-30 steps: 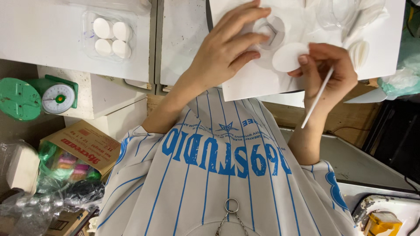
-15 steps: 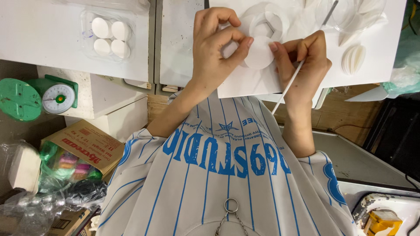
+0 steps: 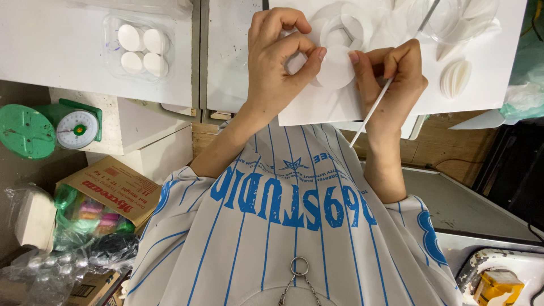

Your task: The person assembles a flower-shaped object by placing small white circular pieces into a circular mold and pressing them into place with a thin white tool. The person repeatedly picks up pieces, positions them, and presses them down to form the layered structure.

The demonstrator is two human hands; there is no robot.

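Biggest thing in view is the person's striped white-and-blue jersey (image 3: 283,226), filling the lower middle of the frame. Above it, across the top, sits a white work table (image 3: 51,34), with a large white sheet (image 3: 498,34) spread over its upper right part. A cardboard box (image 3: 113,190) stuffed with colourful bags sits at the lower left, and a green kitchen scale (image 3: 51,127) is at the left edge, just under the table.

On the table at the upper left there's a clear plastic tray (image 3: 140,45) holding four white round pieces. At the right, on the sheet, a stack of white discs (image 3: 456,78) stands on edge.

Now the hands, both at top centre over the sheet. The left hand (image 3: 275,62) is curled, thumb and fingers pinching a thin white disc (image 3: 335,69) by its left edge. The right hand (image 3: 391,73) touches the disc's right edge with its thumb while its fingers are closed around a thin white stick (image 3: 371,112), which angles down toward the jersey.
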